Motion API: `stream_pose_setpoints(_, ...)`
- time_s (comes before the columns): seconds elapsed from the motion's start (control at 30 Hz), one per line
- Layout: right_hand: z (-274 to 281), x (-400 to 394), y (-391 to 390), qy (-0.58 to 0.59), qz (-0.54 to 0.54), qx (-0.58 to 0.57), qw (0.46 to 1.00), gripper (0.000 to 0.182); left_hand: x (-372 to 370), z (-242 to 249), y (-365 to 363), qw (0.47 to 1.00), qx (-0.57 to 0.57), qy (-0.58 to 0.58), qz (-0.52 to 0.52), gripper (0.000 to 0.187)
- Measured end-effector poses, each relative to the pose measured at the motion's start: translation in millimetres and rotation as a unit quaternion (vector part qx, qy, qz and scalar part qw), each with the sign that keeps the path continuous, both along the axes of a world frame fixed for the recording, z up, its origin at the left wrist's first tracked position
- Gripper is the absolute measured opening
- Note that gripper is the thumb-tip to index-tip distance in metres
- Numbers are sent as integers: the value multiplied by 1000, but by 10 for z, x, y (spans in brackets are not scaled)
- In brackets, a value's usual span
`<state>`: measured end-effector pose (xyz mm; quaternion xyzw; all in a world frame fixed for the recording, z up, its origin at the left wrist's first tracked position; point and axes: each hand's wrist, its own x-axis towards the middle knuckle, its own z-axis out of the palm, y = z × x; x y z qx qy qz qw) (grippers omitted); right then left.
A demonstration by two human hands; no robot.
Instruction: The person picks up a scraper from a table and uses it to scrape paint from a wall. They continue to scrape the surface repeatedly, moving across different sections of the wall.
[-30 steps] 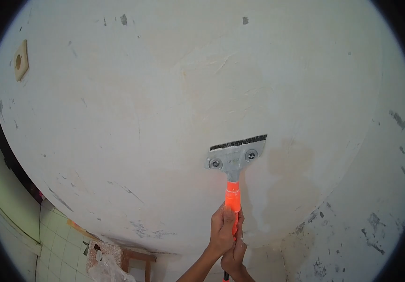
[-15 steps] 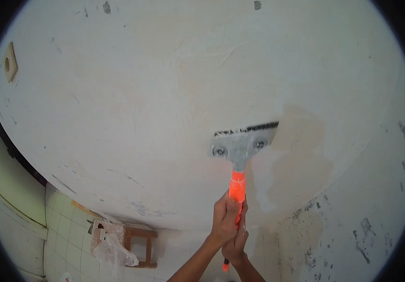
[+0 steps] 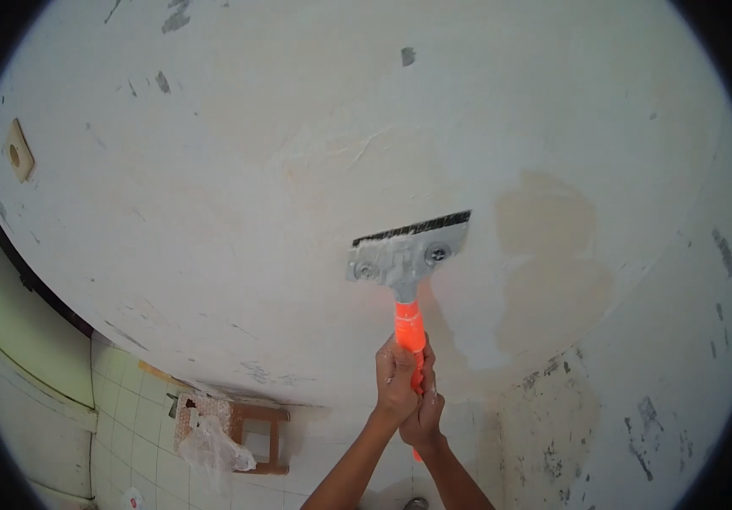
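Observation:
A wide wall scraper (image 3: 408, 252) with a grey metal head, two round screws and an orange handle is tilted against the pale wall (image 3: 238, 212). Whitish residue coats part of its head below the dark blade edge. My left hand (image 3: 395, 381) is closed around the upper handle, just beneath the neck. Lower down, my right hand (image 3: 423, 416) wraps the same handle from the right, overlapping the left in this view. The handle's orange end shows below my right hand. To the right of the blade, the wall has a tan, darker patch (image 3: 553, 263).
A brown stool (image 3: 276, 442) stands at lower left, with bubble wrap (image 3: 204, 412) and a clear plastic bag (image 3: 213, 446) on it. A socket plate (image 3: 19, 153) sticks out of the wall at left, above a dark-framed door (image 3: 30, 306). Tiled floor (image 3: 132, 416) lies below.
The scraper and both hands have shifted left and slightly up in view, still gripping the handle. My viewpoint has also shifted, so wall marks and the stool appear in different places.

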<state>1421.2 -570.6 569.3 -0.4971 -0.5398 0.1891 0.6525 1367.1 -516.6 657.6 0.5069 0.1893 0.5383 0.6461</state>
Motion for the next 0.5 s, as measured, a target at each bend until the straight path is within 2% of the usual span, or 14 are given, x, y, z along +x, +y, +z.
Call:
stream_pose_setpoints(0.07, -4, 0, -63, -14, -9, -50, 999, 30, 12, -120, -37, 1000, -26, -9, 13, 65)
stream_pose_setpoints(0.17, -152, -2, -180, -28, -35, -41, 998, 29, 61, -436, -142, 998, -32, 2, 45, 66)
stream_pose_setpoints(0.3, 57, 15, -70, -18, -44, 35, 998, 27, 64, -92, -111, 998, -47, -6, 30, 66)
stream_pose_setpoints(0.33, 71, 32, -45, 23, 16, -27, 999, 42, 63, 30, -43, 999, -26, -3, 34, 65)
stream_pose_setpoints(0.37, 68, 35, -27, 66, 75, -88, 991, 65, 58, 93, -6, 999, -6, 1, 39, 63)
stream_pose_setpoints(0.5, -113, -10, -137, 46, 52, -70, 995, 64, 15, -169, -104, 999, -33, -13, 25, 56)
